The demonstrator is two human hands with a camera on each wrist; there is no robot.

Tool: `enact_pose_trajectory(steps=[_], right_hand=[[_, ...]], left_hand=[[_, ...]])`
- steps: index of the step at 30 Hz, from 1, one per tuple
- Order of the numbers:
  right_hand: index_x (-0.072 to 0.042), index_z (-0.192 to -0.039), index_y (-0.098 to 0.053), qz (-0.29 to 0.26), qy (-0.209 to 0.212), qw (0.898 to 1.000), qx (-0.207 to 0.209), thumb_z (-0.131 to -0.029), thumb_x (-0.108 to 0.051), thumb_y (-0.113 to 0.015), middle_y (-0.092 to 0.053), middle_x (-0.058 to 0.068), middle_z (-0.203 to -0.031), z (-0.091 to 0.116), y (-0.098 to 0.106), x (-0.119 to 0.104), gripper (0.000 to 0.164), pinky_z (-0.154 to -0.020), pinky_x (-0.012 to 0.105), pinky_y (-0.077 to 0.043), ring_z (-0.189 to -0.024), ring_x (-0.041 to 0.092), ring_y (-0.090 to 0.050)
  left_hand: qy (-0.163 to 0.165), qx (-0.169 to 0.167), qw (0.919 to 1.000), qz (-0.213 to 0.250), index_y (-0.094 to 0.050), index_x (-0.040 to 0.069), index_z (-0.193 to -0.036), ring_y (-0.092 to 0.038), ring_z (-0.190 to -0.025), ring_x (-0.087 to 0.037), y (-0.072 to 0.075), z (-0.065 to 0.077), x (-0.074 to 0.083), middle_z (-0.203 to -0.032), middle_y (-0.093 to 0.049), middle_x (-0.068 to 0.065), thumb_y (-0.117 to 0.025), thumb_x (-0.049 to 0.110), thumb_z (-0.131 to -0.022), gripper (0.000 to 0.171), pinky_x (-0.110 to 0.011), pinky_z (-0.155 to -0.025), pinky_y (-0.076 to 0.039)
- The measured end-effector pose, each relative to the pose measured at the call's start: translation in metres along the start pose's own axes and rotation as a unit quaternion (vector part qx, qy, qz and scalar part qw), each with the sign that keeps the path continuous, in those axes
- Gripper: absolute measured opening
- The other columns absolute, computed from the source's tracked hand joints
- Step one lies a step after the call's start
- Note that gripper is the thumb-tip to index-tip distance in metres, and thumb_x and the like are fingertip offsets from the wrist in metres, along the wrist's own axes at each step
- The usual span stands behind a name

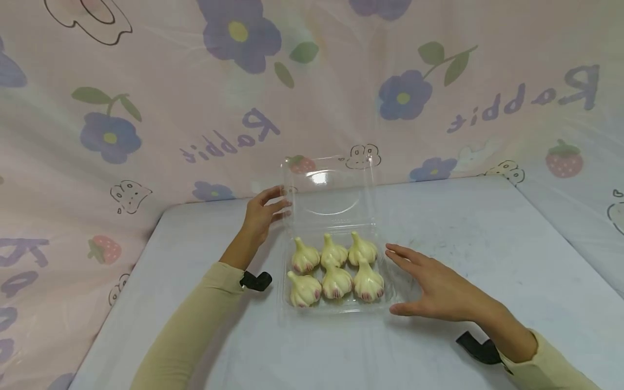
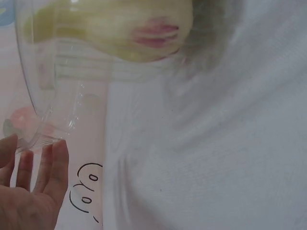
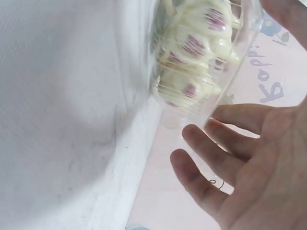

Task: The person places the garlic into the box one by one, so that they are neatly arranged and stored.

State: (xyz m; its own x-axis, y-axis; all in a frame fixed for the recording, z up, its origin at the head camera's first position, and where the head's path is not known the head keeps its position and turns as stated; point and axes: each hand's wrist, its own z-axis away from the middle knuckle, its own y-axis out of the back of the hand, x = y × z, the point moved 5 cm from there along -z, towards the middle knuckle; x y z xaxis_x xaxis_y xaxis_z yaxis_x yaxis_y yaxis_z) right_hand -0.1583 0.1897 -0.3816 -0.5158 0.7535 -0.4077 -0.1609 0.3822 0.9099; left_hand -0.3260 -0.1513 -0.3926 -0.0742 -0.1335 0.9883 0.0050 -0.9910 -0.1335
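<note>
A clear plastic clamshell container (image 1: 336,311) stands on the table with its lid (image 1: 324,200) raised at the back. Inside its tray sit two rows of garlic bulbs (image 1: 336,281), pale with purple streaks at the base. My left hand (image 1: 263,214) is at the left edge of the lid, its loosely extended fingers (image 2: 58,160) right at the plastic. To the right of the tray is my right hand (image 1: 439,287), thumb and fingers spread apart. In the right wrist view, those fingers (image 3: 206,148) are just beside the tray's rim, gripping nothing.
A white cloth covers the table (image 1: 468,233). Close behind it hangs a pink curtain (image 1: 322,97) printed with flowers, rabbits and strawberries, and it continues along the left and right sides. Dark straps (image 1: 255,281) are on both wrists.
</note>
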Motion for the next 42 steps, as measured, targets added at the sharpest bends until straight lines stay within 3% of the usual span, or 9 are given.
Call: enact_pose_trajectory(steps=[5, 11, 17, 22, 26, 31, 36, 42], right_hand=[[-0.016, -0.156, -0.033, 0.014, -0.005, 1.0, 0.004, -0.08, -0.073, -0.065, -0.032, 0.002, -0.162, -0.003, -0.002, 0.004, 0.101, -0.103, 0.062, -0.045, -0.141, 0.035, -0.043], [-0.013, -0.158, -0.029, 0.029, -0.011, 1.0, 0.006, -0.083, -0.067, -0.066, -0.03, 0.006, -0.162, -0.012, -0.005, 0.008, 0.1, -0.098, 0.063, -0.048, -0.138, 0.038, -0.046], [-0.012, -0.157, -0.029, 0.025, -0.019, 0.999, 0.004, -0.083, -0.061, -0.07, -0.029, 0.006, -0.163, -0.026, -0.006, 0.014, 0.099, -0.1, 0.061, -0.049, -0.138, 0.038, -0.047], [-0.011, -0.157, -0.028, 0.018, -0.033, 0.999, -0.002, -0.082, -0.061, -0.071, -0.028, 0.006, -0.164, -0.036, -0.005, 0.02, 0.1, -0.101, 0.06, -0.049, -0.139, 0.039, -0.046], [-0.009, -0.158, -0.027, 0.012, -0.044, 0.999, -0.003, -0.083, -0.059, -0.07, -0.026, 0.009, -0.164, -0.044, -0.003, 0.026, 0.1, -0.098, 0.06, -0.05, -0.139, 0.041, -0.044], [-0.008, -0.159, -0.022, -0.008, -0.061, 0.998, -0.011, -0.084, -0.055, -0.071, -0.02, 0.01, -0.166, -0.054, -0.002, 0.033, 0.101, -0.102, 0.064, -0.046, -0.145, 0.043, -0.033], [-0.008, -0.16, -0.018, -0.033, -0.068, 0.997, -0.018, -0.086, -0.052, -0.071, -0.016, 0.011, -0.167, -0.061, -0.001, 0.039, 0.101, -0.107, 0.067, -0.04, -0.148, 0.043, -0.026], [-0.009, -0.16, -0.019, -0.057, -0.061, 0.996, -0.02, -0.087, -0.052, -0.07, -0.015, 0.011, -0.167, -0.063, 0.002, 0.042, 0.099, -0.111, 0.069, -0.034, -0.15, 0.043, -0.021]], left_hand=[[-0.034, -0.015, 0.9992, 0.017, -0.051, 0.002, -0.14, -0.06, -0.124, -0.039, -0.002, 0.002, 0.007, -0.137, -0.052, -0.009, -0.062, -0.001, -0.095, 0.046, -0.045, -0.102, -0.055], [-0.075, -0.033, 0.9963, 0.029, -0.054, 0.006, -0.129, -0.059, -0.125, -0.035, -0.001, 0.003, 0.015, -0.137, -0.05, -0.01, -0.06, -0.004, -0.096, 0.035, -0.044, -0.101, -0.055], [-0.098, -0.035, 0.9946, 0.007, -0.051, 0.003, -0.132, -0.056, -0.129, -0.032, -0.003, 0.004, 0.023, -0.149, -0.042, -0.016, -0.059, -0.006, -0.095, 0.039, -0.037, -0.103, -0.054], [-0.131, -0.029, 0.9903, -0.034, -0.053, 0.001, -0.127, -0.055, -0.131, -0.036, -0.006, 0.006, 0.029, -0.149, -0.043, -0.019, -0.059, -0.006, -0.095, 0.033, -0.046, -0.109, -0.049], [-0.171, -0.026, 0.9816, -0.08, -0.057, 0.004, -0.119, -0.057, -0.128, -0.038, -0.009, 0.011, 0.035, -0.144, -0.049, -0.021, -0.061, 0.0, -0.096, 0.024, -0.045, -0.106, -0.052], [-0.214, -0.033, 0.9689, -0.119, -0.055, -0.001, -0.12, -0.057, -0.126, -0.036, -0.014, 0.016, 0.039, -0.137, -0.055, -0.018, -0.064, 0.004, -0.096, 0.027, -0.032, -0.098, -0.056], [-0.243, -0.033, 0.9608, -0.13, -0.055, -0.001, -0.123, -0.056, -0.126, -0.027, -0.018, 0.021, 0.046, -0.126, -0.06, -0.006, -0.065, 0.005, -0.095, 0.03, -0.031, -0.101, -0.052], [-0.312, -0.033, 0.9408, -0.129, -0.054, -0.006, -0.123, -0.055, -0.121, -0.025, -0.018, 0.034, 0.058, -0.122, -0.058, -0.014, -0.063, 0.004, -0.096, 0.03, -0.038, -0.107, -0.048]])
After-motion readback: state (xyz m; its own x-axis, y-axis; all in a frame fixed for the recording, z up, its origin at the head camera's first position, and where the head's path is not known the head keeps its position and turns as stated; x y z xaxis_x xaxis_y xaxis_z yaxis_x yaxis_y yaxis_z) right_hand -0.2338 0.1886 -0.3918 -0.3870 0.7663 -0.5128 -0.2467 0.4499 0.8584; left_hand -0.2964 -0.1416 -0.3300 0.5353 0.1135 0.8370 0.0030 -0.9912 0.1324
